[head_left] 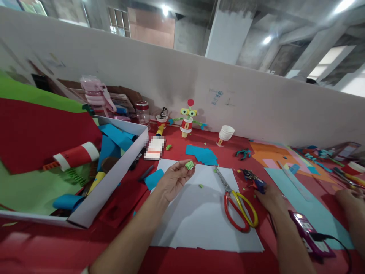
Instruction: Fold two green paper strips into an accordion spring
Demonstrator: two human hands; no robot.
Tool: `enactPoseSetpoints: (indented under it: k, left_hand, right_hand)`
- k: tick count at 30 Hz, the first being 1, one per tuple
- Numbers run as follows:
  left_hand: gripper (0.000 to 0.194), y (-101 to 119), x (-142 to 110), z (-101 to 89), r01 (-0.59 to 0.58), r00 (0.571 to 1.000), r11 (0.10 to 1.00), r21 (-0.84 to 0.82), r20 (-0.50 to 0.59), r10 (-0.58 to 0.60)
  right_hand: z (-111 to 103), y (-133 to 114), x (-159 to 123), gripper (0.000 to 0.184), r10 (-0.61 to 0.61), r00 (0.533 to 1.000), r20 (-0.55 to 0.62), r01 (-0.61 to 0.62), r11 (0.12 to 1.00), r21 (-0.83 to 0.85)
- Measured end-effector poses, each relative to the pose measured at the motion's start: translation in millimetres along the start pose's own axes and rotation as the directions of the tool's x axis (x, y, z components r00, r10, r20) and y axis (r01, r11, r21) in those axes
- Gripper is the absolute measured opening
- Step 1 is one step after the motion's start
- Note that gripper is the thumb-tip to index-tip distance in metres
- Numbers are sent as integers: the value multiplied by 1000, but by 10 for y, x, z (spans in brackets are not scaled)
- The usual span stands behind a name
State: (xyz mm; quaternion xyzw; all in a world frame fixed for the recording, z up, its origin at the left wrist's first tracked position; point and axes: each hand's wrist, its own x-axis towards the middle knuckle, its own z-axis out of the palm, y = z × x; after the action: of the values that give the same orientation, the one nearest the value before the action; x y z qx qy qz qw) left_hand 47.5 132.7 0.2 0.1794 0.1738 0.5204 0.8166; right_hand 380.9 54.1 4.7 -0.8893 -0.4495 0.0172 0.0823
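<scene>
My left hand (178, 180) pinches a small folded green paper spring (189, 165) between thumb and fingertips, above white paper sheets (185, 228). At the right, my right hand (270, 199) has its fingers at the handle end of a dark blue and black tool (253, 179); its exact kind is hard to make out, and the fingers are partly hidden. Between the hands, large scissors (238, 205) with red and yellow handles lie on the paper, blades partly apart. A tiny green scrap (201, 186) lies near my left hand.
A paper-cup robot figure (187, 123) with spring arms stands at the back beside stacked cups (225, 135). On the left is a white box (114, 182) of craft pieces. A purple device (310, 238) with a cable lies right. Another person's hand (352, 201) is at far right.
</scene>
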Motion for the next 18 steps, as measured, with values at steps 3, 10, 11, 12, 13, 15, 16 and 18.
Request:
enactPoseSetpoints:
  k: [3,10,11,12,13,15,16,18]
  left_hand:
    - [18,-8,0,-3,4,1000,1000,11,-2,-4]
    - [21,-1,10,-24,4,1000,999,33,-17,-3]
    - [21,1,11,-25,-1,1000,999,33,-18,2]
    - [22,2,11,-27,-5,1000,999,34,-19,6]
    - [22,2,11,-28,-8,1000,999,36,-19,8]
    - [24,1,11,-34,-10,1000,999,50,-21,11]
    - [25,0,10,-37,-12,1000,998,60,-22,14]
    - [27,-2,8,-43,-10,1000,996,85,-24,12]
  right_hand:
    - [-26,-45,-17,12,166,981,97,-185,952,242]
    - [-201,-439,-336,21,182,948,261,-297,213,931]
    - [-235,-533,-418,30,119,960,254,-267,100,959]
    - [-266,-631,-508,37,70,967,244,-246,26,969]
    - [-291,-727,-603,39,16,970,244,-244,-8,970]
    - [-312,-903,-797,38,-51,978,203,-205,-45,978]
    - [-307,-976,-892,37,-98,981,169,-174,-47,984]
    - [-276,-1086,-1065,35,-181,977,110,-108,26,994]
